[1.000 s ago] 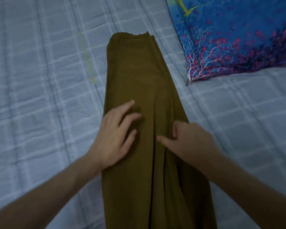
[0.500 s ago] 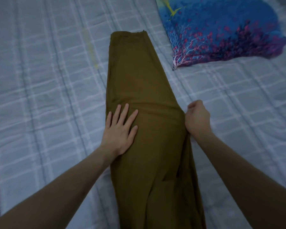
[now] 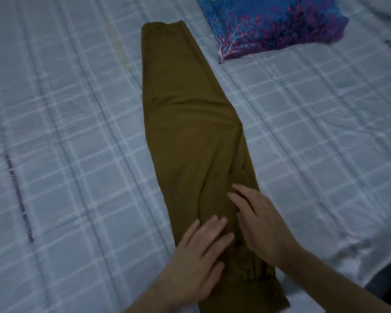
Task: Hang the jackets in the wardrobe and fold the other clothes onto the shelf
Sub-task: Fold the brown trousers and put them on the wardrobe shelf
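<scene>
Lying lengthwise on the bed, a long olive-brown fabric garment folded into a narrow strip [image 3: 190, 136] runs from its far end near the pillow down to the near edge of the bed at the bottom of the view. No brand mark, label or legible writing shows on the garment.

The left hand [image 3: 196, 260] rests flat on the near part of the garment, fingers straight and slightly spread, palm down. The right hand [image 3: 262, 224] rests flat on the same garment just beside the left hand, fingers extended and pointing toward the far left. Neither hand grips or pinches the fabric; both lie open against it. The two hands sit close together, with a narrow strip of fabric between them. Bare forearms enter from the bottom of the view.

The surface is a bed covered with a pale blue-grey sheet printed with a white check pattern [image 3: 66, 154]. A faint yellowish streak [image 3: 122, 53] marks the sheet to the left of the garment's far end, and a dark dotted line [image 3: 18, 195] runs down the sheet at far left; it cannot be read as text. A blue pillow with a pink and white branching print [image 3: 275, 26] lies on the sheet at upper right, near the garment's far end but apart from it. Lighting is dim. A dark area shows past the bed edge at lower right.
</scene>
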Demonstrator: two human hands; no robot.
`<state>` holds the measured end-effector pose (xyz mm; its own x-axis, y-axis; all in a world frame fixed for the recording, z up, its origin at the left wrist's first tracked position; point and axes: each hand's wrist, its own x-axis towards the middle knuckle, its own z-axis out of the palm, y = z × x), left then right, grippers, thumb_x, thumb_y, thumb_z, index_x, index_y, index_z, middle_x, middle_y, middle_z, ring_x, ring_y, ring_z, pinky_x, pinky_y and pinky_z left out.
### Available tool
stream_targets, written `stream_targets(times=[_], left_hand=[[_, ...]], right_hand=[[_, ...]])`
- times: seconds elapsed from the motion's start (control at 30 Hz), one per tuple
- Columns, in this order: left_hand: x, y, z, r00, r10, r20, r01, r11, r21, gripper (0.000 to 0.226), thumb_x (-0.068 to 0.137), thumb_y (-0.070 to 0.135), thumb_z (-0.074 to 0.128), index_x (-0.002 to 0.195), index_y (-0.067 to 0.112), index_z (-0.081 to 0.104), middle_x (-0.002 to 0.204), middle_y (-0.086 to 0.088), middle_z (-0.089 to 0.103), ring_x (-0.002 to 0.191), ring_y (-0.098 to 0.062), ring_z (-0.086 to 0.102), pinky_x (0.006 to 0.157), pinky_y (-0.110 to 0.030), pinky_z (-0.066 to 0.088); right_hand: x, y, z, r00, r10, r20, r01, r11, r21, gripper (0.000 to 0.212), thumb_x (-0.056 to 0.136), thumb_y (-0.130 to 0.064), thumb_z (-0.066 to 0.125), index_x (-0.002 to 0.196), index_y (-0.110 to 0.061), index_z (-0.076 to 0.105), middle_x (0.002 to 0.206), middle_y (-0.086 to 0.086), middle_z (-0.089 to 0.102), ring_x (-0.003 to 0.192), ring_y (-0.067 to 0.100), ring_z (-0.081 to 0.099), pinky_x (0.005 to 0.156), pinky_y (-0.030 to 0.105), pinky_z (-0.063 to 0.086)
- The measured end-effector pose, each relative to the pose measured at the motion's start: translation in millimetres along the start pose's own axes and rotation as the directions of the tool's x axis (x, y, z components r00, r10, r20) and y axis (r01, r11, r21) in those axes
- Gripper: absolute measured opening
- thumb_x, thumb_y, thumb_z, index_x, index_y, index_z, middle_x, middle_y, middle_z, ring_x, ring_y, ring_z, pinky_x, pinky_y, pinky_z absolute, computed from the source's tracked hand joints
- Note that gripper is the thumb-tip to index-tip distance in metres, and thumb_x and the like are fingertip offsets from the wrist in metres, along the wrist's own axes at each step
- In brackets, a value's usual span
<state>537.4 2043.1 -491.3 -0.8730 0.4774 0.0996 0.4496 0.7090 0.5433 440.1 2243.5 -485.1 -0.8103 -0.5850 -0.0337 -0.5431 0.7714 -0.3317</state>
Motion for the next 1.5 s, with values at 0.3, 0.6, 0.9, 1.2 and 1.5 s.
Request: stream_targets(times=[0.3, 0.6, 0.9, 1.2, 1.5], left_hand=[[-86.5, 42.4, 50.9, 0.956, -0.179, 0.231, 0.152, 0.98, 0.128, 0.09, 0.078, 0.077, 0.048, 0.151, 0.029, 0.029, 0.156, 0.001, 0.029, 0.144, -0.021, 0.024, 0.113, -0.043, 0.016], [-98.8, 81.8, 65.1, 0.865, -0.479, 0.15, 0.475, 0.878, 0.066, 0.08, 0.063, 0.075, 0.058, 0.13, 0.031, 0.046, 0.126, 0.005, 0.046, 0.111, -0.017, 0.043, 0.086, -0.034, 0.044], [-79.9, 86.7, 26.4, 0.872, -0.485, -0.061, 0.472, 0.868, -0.158, 0.07, 0.059, 0.007, 0.058, 0.125, 0.026, 0.047, 0.116, 0.006, 0.051, 0.102, -0.011, 0.044, 0.088, -0.022, 0.039], [-74.1, 99.0, 56.2, 0.892, -0.45, 0.044, 0.41, 0.845, 0.343, 0.054, 0.052, 0.015, 0.08, 0.103, 0.02, 0.064, 0.096, 0.0, 0.057, 0.087, -0.023, 0.051, 0.075, -0.033, 0.042], [-89.6, 88.8, 55.4, 0.878, -0.423, 0.225, 0.303, 0.854, 0.423, 0.092, 0.047, 0.047, 0.076, 0.13, 0.013, 0.055, 0.115, -0.003, 0.061, 0.095, -0.024, 0.059, 0.085, -0.035, 0.053]], right_hand=[[-82.3, 13.6, 9.4, 0.907, 0.418, 0.056, -0.391, 0.883, -0.26, 0.062, 0.097, -0.049, 0.029, 0.154, -0.023, 0.021, 0.158, 0.005, 0.026, 0.143, 0.027, 0.029, 0.112, 0.062, 0.012], [-165.1, -17.0, 15.5, 0.916, -0.06, 0.396, 0.045, 0.998, 0.047, 0.056, 0.079, -0.048, 0.059, 0.129, -0.028, 0.044, 0.124, -0.005, 0.049, 0.108, 0.017, 0.05, 0.083, 0.032, 0.05], [-138.4, -22.8, 1.6, 0.945, -0.142, 0.295, 0.131, 0.99, 0.056, 0.05, 0.069, -0.052, 0.07, 0.107, -0.026, 0.051, 0.098, -0.003, 0.05, 0.086, 0.015, 0.047, 0.063, 0.028, 0.042], [-148.3, -33.8, 30.7, 0.985, -0.094, 0.145, 0.119, 0.977, -0.175, 0.041, 0.072, -0.016, 0.034, 0.1, -0.019, 0.063, 0.087, 0.003, 0.059, 0.075, 0.022, 0.058, 0.058, 0.033, 0.049], [-147.6, -54.0, 30.4, 0.929, 0.088, 0.359, -0.007, 0.976, -0.219, 0.067, 0.034, -0.034, 0.084, 0.095, -0.01, 0.07, 0.076, 0.006, 0.06, 0.062, 0.023, 0.058, 0.051, 0.037, 0.048]])
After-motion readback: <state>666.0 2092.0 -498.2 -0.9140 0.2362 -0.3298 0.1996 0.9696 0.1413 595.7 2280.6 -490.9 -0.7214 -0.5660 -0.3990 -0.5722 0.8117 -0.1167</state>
